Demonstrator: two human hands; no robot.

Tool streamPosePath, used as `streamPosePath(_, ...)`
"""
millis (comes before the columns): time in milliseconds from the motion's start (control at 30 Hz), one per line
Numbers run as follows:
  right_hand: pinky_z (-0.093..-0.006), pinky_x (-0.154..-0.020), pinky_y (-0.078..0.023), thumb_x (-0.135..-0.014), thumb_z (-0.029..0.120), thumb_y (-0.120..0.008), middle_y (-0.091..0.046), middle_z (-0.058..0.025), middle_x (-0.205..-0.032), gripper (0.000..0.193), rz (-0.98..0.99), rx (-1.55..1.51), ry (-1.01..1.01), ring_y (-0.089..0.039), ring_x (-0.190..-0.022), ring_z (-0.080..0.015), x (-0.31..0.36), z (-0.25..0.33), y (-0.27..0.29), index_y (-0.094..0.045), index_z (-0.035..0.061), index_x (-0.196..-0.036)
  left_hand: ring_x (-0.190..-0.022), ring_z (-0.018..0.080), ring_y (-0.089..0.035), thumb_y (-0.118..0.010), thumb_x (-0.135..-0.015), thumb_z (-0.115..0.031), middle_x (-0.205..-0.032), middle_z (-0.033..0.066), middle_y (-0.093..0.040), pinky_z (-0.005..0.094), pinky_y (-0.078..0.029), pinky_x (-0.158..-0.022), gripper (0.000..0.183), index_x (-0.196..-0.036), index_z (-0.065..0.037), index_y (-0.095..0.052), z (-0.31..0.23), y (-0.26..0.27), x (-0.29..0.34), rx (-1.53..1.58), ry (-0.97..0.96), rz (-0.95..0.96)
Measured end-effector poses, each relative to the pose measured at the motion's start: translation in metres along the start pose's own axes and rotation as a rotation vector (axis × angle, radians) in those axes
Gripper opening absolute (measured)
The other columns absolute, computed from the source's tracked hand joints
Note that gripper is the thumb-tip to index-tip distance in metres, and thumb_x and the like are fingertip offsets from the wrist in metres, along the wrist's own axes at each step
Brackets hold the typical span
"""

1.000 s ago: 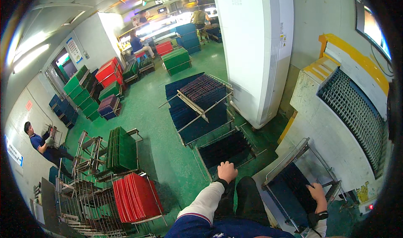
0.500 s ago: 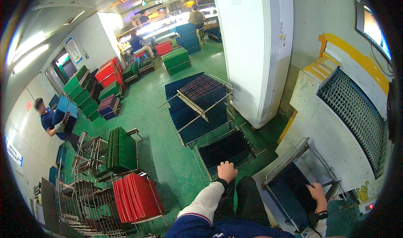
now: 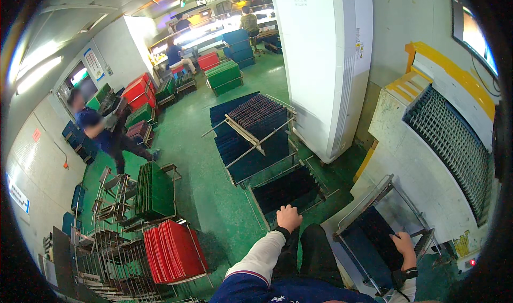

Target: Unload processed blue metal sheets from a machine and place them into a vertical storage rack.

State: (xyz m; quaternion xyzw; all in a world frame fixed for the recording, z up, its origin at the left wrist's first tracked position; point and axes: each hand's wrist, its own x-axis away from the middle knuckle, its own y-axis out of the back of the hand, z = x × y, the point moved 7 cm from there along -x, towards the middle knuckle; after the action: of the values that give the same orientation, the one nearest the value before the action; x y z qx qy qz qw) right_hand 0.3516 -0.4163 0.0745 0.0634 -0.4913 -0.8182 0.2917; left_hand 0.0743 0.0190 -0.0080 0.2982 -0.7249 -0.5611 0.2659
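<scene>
While the left hand [image 3: 289,218] shows curled, palm hidden, any hold unclear, near blackish upright panels [image 3: 288,190], the thin flat dark-blue panels [image 3: 366,244] stand farther right in a silver metal-rod rack [image 3: 357,263]. Probably stiff, light singly, heavy together, maybe slick; best held by opposite edges. Right hand [image 3: 404,244] lies bent over their right side; can't tell if gripping.

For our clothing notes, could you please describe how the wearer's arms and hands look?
The left hand and right hand are bare. Each wrist has a black wristband and a whitish sleeve; on the left, striped trim borders navy fabric.
</scene>
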Motion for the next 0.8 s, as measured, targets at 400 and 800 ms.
streamPosePath(400,-0.0502,-0.063,-0.044,-0.077,0.029,-0.073,-0.059,-0.0292,-0.075,0.036,-0.098,0.186,0.212,-0.061,-0.071,-0.0458,-0.003,0.023,0.023,-0.064,-0.0056,-0.075,-0.106,0.0354,-0.062,-0.069,-0.082,-0.042,-0.106,0.0129,-0.067,0.0508,-0.053,-0.083,0.039,-0.099,-0.008,-0.074,0.006,-0.002,-0.002,-0.015,0.012,0.012)
streamPosePath(800,-0.0397,-0.049,-0.027,-0.072,0.013,-0.069,-0.039,-0.0159,-0.056,0.033,-0.234,-0.033,0.280,-0.040,-0.051,-0.0165,0.024,0.059,0.164,-0.043,-0.0039,-0.062,-0.106,0.0359,-0.061,-0.069,-0.080,-0.037,-0.106,0.0131,-0.067,0.0507,-0.050,-0.084,0.037,-0.100,-0.007,-0.075,-0.004,-0.004,-0.006,-0.001,-0.014,0.048)
